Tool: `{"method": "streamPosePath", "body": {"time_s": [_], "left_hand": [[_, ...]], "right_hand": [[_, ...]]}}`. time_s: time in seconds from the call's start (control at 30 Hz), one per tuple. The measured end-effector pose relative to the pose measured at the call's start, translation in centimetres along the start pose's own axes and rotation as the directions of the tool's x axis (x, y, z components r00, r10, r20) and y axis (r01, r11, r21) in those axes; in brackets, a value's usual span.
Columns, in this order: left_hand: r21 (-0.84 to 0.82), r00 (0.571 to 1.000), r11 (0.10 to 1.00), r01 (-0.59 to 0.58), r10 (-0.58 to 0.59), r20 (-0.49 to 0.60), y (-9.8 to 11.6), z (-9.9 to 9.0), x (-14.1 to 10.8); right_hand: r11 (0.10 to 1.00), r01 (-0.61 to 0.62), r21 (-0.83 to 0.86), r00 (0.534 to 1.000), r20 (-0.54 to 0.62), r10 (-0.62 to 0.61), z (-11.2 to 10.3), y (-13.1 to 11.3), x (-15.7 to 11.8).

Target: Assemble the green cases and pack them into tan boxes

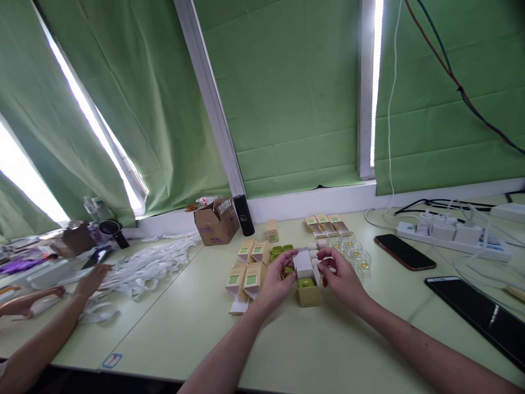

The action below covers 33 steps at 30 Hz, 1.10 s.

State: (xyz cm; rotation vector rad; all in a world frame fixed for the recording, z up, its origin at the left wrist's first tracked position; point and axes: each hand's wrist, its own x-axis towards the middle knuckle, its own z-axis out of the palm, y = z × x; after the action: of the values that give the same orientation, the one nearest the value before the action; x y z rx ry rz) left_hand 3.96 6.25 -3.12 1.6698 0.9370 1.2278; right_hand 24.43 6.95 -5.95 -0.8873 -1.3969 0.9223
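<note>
A small tan carton [309,297] stands upright on the table with its white-lined top flaps raised. Inside it sits a green item with a gold-coloured top [306,283]. My left hand [279,277] has its thumb and fingers closed at the carton's left side, by the tall back flap [303,260]. On the other side, my right hand [341,278] pinches at the right side flap. Just behind my hands are several green pieces [280,250], partly hidden, and several clear glass jars [356,254] with gold-coloured centres.
Several tan cartons [252,278] stand left of my hands, others [324,223] behind. A brown cardboard box [216,221] and black cylinder [243,215] are at the back. Phones [404,251] and a power strip [453,238] lie right. Another person's hands [91,280] work by white strips [151,265].
</note>
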Motion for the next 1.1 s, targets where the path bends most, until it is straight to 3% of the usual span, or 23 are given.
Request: {"method": "streamPosePath", "body": {"time_s": [0.47,0.67,1.1], "left_hand": [[0.04,0.999,0.999,-0.013,0.012,0.034,0.3,0.9,-0.6],[0.134,1.0,0.991,-0.028,0.026,0.013,0.8,1.0,-0.9],[0.196,0.998,0.979,-0.058,0.06,-0.004,0.5,1.1,-0.9]], "right_hand": [[0.999,-0.033,0.015,0.997,0.075,0.032,0.1,-0.1,-0.3],[0.997,-0.082,0.015,0.993,0.086,0.08,0.2,-0.4,-0.3],[0.998,-0.045,-0.051,0.992,0.116,0.051,0.8,0.2,-0.5]]}}
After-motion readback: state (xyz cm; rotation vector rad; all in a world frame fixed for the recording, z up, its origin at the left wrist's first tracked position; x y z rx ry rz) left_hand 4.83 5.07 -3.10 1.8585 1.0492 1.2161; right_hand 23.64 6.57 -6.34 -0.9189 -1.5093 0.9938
